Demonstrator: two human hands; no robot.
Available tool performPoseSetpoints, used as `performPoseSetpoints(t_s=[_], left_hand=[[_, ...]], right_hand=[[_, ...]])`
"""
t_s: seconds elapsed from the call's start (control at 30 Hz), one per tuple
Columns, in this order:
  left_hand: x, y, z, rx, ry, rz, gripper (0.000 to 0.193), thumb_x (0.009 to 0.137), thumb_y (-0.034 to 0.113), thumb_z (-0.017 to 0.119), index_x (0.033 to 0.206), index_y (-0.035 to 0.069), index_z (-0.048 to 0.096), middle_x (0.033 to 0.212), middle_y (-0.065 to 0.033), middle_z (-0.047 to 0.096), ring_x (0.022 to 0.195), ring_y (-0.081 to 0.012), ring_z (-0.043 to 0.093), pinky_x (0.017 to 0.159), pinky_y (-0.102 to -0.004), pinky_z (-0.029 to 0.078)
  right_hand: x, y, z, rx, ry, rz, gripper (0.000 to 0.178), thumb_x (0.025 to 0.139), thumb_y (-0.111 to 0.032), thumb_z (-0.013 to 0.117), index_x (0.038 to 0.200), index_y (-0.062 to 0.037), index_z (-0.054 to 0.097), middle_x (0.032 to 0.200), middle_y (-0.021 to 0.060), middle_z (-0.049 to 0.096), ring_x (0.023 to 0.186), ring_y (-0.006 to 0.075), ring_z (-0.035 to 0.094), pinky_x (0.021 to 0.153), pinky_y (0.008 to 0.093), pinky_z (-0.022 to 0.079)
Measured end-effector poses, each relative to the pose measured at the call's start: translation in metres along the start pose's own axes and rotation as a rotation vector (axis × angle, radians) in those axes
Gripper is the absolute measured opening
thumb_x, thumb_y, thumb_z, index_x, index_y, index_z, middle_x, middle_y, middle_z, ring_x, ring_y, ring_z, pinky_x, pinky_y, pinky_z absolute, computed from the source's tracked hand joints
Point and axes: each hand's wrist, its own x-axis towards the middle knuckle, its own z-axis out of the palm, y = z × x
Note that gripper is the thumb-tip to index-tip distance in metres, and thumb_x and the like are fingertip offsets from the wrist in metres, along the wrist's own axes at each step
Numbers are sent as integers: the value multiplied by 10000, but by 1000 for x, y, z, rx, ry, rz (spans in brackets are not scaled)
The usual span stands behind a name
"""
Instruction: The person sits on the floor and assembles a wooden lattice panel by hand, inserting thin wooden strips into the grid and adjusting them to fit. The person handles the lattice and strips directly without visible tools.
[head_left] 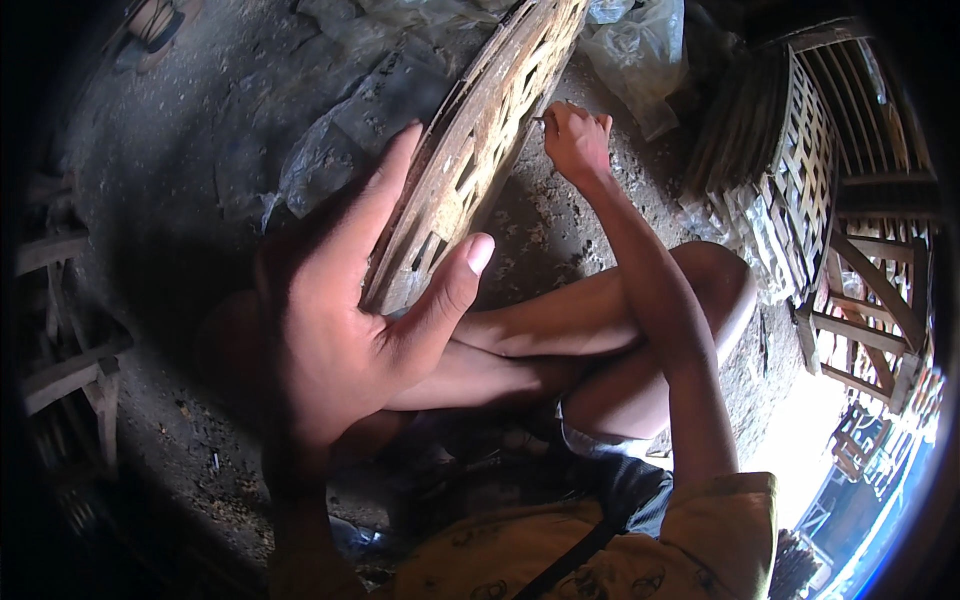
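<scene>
A long woven bamboo panel (478,140), seemingly several layers thick, stands on edge in front of me and slants away to the far right. My left hand (345,310) is large in view and grips its near end, with the thumb on the right side and the fingers on the left. Beyond my shins, my right hand (578,140) is closed beside the panel's right side. A small dark tip pokes out of its fingers toward the weave. What it belongs to is hidden.
My crossed bare legs (560,330) lie just below the panel. Crumpled clear plastic (640,60) is on the dirt floor (190,150). A stack of similar woven panels (790,150) leans at the right, near a wooden frame (870,290). Wooden supports (75,370) stand at the left.
</scene>
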Motion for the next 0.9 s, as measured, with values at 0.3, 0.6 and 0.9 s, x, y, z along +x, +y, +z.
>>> performPoseSetpoints(t_s=[0.3,0.6,0.9], left_hand=[[1,1,1,33,-6,43,574,926,86,725,1422,-116,518,1179,-254,715,1018,-211,708,863,-311,569],[-3,6,5,-14,-17,5,578,930,45,708,1438,-126,492,1218,-273,698,1058,-244,709,897,-324,567],[-1,10,11,32,-33,72,577,907,24,702,1426,-130,502,1231,-294,689,1147,-264,689,965,-332,541]], right_hand=[[-3,4,4,149,-235,-75,169,938,-242,622,969,-131,745,930,104,755,962,316,708,955,503,418],[-3,-4,6,-160,36,-265,97,857,-80,571,877,-79,666,886,116,696,934,324,668,921,532,377],[-9,-2,-20,154,-132,25,118,887,-147,592,859,-84,688,854,163,707,889,359,675,951,524,358]])
